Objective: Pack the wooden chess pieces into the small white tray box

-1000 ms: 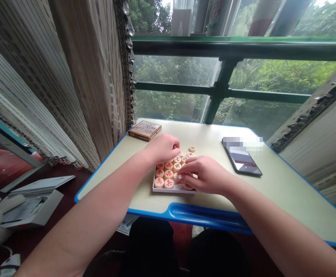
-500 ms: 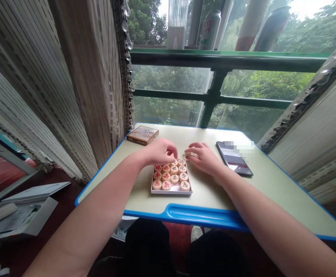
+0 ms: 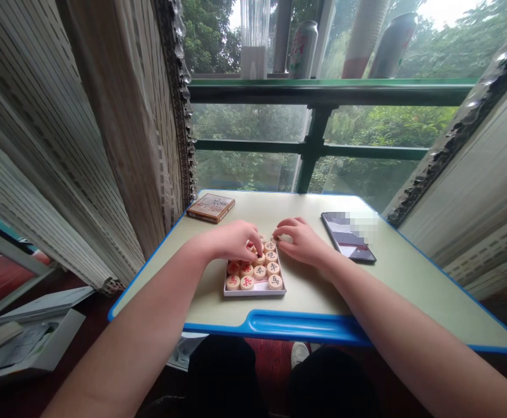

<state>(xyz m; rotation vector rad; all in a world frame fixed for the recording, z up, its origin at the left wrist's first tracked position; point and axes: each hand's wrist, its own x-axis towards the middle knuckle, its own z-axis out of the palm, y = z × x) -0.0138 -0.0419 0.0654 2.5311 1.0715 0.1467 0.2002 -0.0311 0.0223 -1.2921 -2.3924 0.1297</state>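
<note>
A shallow white box (image 3: pixel 254 292) on the table holds rows of round wooden Chinese chess pieces, with red characters on the left and black ones on the right. My left hand (image 3: pixel 235 240) is bent over the box's left and middle part. Its thumb and index finger come down on a black-character Chinese chess piece (image 3: pixel 259 259), and the hand hides several pieces behind it. At the far right corner of the box, my right hand (image 3: pixel 300 240) has its curled fingers around another Chinese chess piece (image 3: pixel 276 237), mostly covered by the fingertips.
A flat brown patterned box (image 3: pixel 212 208) lies at the table's far left. A smartphone (image 3: pixel 348 237) rests to the right of my right hand. The table (image 3: pixel 419 302) has a blue rim and a molded front groove. Cans (image 3: pixel 303 51) stand on the window ledge.
My left fingers have moved nearer me, down onto a piece in the second column from the right. My right hand has shifted slightly left toward the box with its piece. The view turned slightly.
</note>
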